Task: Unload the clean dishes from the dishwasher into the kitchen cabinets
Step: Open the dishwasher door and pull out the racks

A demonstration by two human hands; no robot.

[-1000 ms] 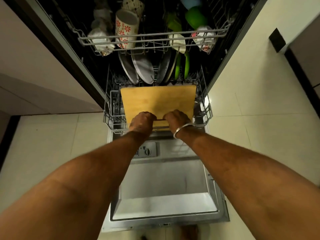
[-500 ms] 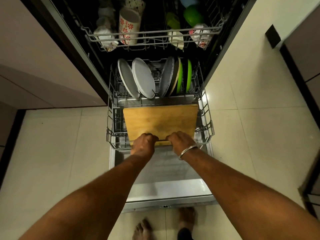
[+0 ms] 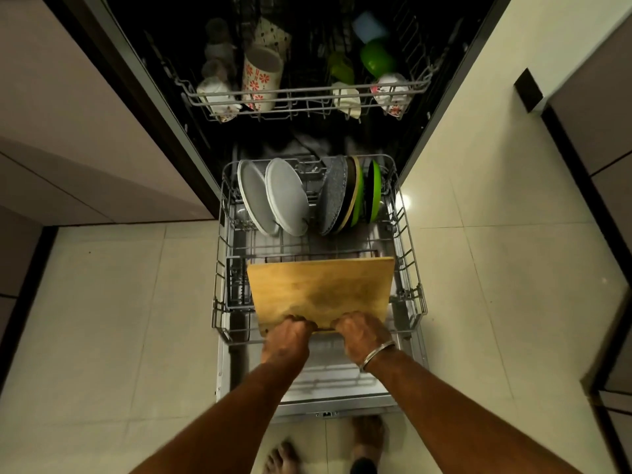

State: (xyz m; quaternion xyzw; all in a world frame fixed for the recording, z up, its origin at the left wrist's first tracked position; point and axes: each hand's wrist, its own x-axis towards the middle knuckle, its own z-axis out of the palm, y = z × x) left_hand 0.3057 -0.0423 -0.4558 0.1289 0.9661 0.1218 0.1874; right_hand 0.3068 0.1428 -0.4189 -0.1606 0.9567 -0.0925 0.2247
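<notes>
Since the earlier frames the grey wire lower rack (image 3: 407,254) has slid farther out over the open dishwasher door (image 3: 328,381), carrying the rectangular wooden cutting board (image 3: 321,292) with it, and bare feet now show at the bottom edge. We find the left hand (image 3: 287,340) and the right hand (image 3: 362,336) (the one with a metal bangle (image 3: 378,354) at the wrist) side by side at the board's near edge. The fingers of both are curled over that edge, holding it. Whether they also hook the rack's front rail just beneath, we cannot tell. The board sits in the front part of the lower rack, broad face turned up toward us, long axis running left to right across the rack. Two round grey plates (image 3: 284,196) and a pair of green plates (image 3: 374,189) stand on edge well behind it, toward the rack's back. The board lies directly ahead of both hands, about equally near to each. We judge that a lift would come up and toward us, with the long axis kept crosswise and level so that neither end catches the rack's side walls.
</notes>
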